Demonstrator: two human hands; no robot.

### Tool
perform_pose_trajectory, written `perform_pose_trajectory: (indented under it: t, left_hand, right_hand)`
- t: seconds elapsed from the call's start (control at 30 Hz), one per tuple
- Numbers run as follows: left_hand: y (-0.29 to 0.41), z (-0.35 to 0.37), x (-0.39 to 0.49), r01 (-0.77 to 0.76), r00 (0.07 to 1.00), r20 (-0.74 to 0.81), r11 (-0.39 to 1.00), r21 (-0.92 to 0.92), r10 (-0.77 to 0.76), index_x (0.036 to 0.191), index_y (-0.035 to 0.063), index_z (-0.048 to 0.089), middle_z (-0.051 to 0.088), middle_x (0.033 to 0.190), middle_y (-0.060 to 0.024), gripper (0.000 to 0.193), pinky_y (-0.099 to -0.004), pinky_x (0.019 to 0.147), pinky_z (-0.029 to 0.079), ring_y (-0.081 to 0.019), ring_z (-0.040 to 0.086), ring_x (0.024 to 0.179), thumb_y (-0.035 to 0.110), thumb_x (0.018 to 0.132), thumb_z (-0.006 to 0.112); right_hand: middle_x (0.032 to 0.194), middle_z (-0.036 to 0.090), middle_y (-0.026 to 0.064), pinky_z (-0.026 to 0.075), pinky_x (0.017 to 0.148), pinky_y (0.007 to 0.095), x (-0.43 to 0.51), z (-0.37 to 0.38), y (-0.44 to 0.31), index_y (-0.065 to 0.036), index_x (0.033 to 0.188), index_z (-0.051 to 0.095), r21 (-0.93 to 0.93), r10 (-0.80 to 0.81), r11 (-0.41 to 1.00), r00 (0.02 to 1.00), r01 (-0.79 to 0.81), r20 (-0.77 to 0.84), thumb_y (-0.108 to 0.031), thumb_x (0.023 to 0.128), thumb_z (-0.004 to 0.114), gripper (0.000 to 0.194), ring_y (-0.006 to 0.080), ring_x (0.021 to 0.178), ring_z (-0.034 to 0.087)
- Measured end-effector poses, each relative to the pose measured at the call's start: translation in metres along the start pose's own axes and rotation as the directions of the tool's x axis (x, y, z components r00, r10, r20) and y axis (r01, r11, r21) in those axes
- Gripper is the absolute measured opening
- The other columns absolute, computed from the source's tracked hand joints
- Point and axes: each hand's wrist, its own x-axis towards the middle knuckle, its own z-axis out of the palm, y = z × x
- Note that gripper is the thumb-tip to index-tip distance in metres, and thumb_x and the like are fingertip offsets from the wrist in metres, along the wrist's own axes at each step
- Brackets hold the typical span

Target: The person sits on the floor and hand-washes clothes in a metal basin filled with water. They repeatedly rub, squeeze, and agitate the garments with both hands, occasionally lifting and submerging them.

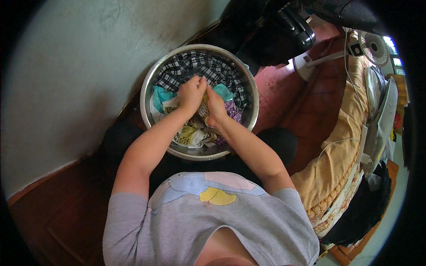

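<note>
Between my knees stands a round metal basin of wet-looking clothes. My left hand and my right hand meet over its middle, both closed on a patterned yellowish-brown cloth that hangs between them. A black-and-white checked cloth lines the far side. Teal fabric lies to the left, with a bit more showing behind my right hand. Purple patterned fabric lies at the right. White and olive printed cloth fills the near side. My fingers hide part of the held cloth.
A grey wall rises close on the left. Beyond the basin stands a black glossy case-like object. At the right are a white pedestal fan, a bed with a golden cover, and a white cable with a power strip.
</note>
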Motion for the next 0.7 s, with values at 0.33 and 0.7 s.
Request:
perform_pose_trajectory:
  t: [0.33, 0.7]
  left_hand:
    - [-0.033, -0.002, 0.008, -0.249, 0.966, 0.173, 0.876, 0.413, 0.193, 0.075, 0.0069, 0.051, 0.058, 0.067, -0.0142, 0.024, -0.0407, 0.051, 0.045, -0.0314, 0.058, 0.064, 0.027, 0.086, 0.045]
    - [-0.028, 0.008, -0.001, 0.019, 0.982, 0.172, 0.955, 0.296, -0.073, 0.085, 0.0036, 0.055, 0.06, 0.076, -0.0138, 0.022, -0.04, 0.057, 0.046, -0.0301, 0.06, 0.071, 0.022, 0.086, 0.042]
  right_hand:
    - [0.083, 0.061, 0.0136, 0.043, 0.056, 0.0397, 0.025, -0.016, 0.007, 0.0, 0.083, 0.056, -0.622, -0.486, 0.651, 0.868, 0.435, 0.098, -0.033, 0.085, 0.047, 0.034, 0.032, 0.062, 0.056]
    - [0.076, 0.059, 0.0105, 0.044, 0.057, 0.0395, 0.028, -0.021, 0.028, -0.003, 0.074, 0.051, -0.651, -0.499, 0.642, 0.865, 0.405, 0.046, -0.028, 0.086, 0.049, 0.028, 0.0275, 0.065, 0.058]
